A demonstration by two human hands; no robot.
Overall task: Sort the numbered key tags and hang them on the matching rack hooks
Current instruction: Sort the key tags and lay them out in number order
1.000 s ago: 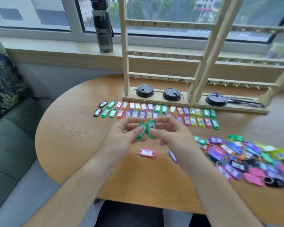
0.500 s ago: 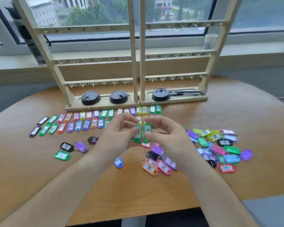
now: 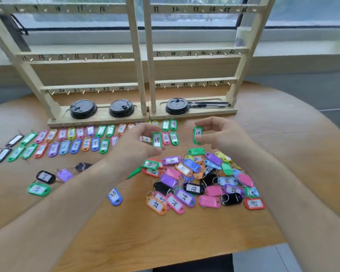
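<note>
Window-side spot: your round wooden tabletop (image 3: 165, 242) carries a pale wooden rack of numbered hooks (image 3: 138, 61), and the rack's top is cut off by the frame edge. Your left hand (image 3: 137, 142) has its fingers curled, pinching a green plastic key tag marked 19 (image 3: 157, 139), right in line with the two neat rows of numbered tags (image 3: 71, 140) laid in front of the rack base. Can't tell if that tag is touching the tabletop or not. Part of those rows is hidden behind your left hand, and the far-left tags are too blurry to read.

Your right hand (image 3: 224, 134) pinches a second green plastic key tag (image 3: 197, 135) between thumb and forefinger, upright and well apart from the first. Its label looks like 19 too, but it's smeared.

Below both hands sits a loose heap of mixed-colour tags (image 3: 200, 179), overlapping so many numbers are covered. A blue plastic tag marked 23 (image 3: 114, 196) lies alone by your left forearm. Three black round lids (image 3: 83, 109) sit in the rack's base, with a dark pen (image 3: 208, 104) beside the rightmost.
</note>
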